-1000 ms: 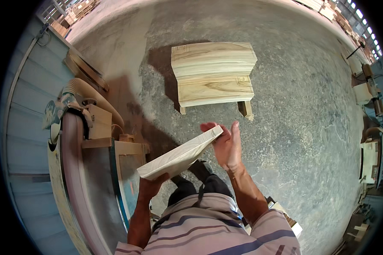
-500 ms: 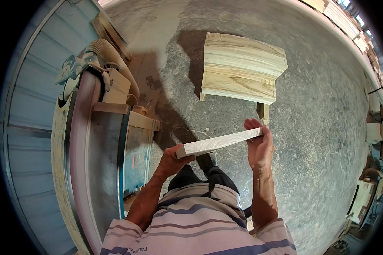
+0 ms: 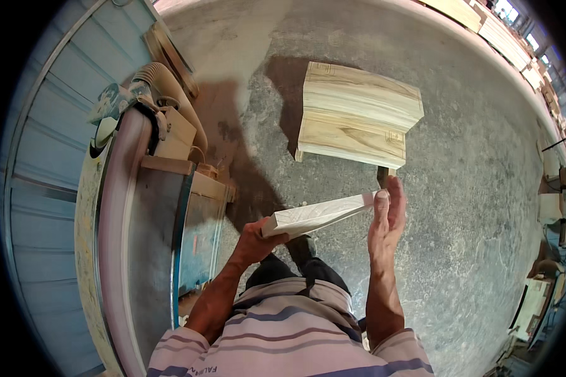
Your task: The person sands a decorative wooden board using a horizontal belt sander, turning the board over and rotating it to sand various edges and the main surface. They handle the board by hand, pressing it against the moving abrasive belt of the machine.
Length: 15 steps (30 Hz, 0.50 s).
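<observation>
A pale wooden board [image 3: 324, 213] is held up in front of my waist, its narrow edge turned up and its right end tilted higher. My left hand [image 3: 255, 243] is closed around its left end. At the other end, my right hand [image 3: 387, 217] is open, its fingers stretched upward and its palm side against the board. The thumb lies at the board's corner. How far the fingers reach behind the end is hidden.
Close on my left stands a belt sander [image 3: 118, 207] with a long pinkish belt, a metal table and a ribbed hose [image 3: 176, 91]. Ahead, several light wood panels [image 3: 361, 116] lie on a low support on the concrete floor [image 3: 459, 207]. Stacked timber [image 3: 503, 38] lines the far right.
My right hand has turned more upright, its fingers closer together at the board's end. The board has tilted slightly, showing more of its underside. My left hand keeps its grip.
</observation>
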### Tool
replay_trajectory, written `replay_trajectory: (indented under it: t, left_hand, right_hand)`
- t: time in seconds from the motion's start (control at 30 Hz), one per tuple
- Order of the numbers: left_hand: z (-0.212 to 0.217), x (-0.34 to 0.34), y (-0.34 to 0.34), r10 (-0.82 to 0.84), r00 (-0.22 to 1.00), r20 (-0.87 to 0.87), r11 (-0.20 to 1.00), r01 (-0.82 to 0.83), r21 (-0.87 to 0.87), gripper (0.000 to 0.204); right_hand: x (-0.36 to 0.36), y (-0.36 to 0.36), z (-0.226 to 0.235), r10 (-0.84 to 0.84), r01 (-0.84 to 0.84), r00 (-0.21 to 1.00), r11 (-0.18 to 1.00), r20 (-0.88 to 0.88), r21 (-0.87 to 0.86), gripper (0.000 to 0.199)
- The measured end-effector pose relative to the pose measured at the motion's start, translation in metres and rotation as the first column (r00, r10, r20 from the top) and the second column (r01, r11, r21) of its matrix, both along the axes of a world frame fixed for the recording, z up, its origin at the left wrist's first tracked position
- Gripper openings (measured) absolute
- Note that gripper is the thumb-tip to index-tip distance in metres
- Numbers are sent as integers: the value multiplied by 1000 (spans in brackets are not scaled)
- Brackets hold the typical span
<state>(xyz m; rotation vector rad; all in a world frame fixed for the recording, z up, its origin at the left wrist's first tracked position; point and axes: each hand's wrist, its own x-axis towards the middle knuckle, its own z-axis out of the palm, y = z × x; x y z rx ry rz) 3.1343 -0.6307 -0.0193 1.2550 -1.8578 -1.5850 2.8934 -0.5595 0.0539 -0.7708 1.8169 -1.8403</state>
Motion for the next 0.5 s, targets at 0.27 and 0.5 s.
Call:
replay_trajectory:
  t: [0.27, 0.5]
  left_hand:
    - [0, -4, -12, -61, 998, 29, 993, 64, -99, 33]
    - [-37, 12, -19, -125, 992, 23, 966, 127, -225, 27]
  right_hand:
    - [64, -2, 21, 241, -396, 513, 918, -824, 22, 66]
    - [72, -11, 28, 275, -459, 488, 888, -828, 24, 48]
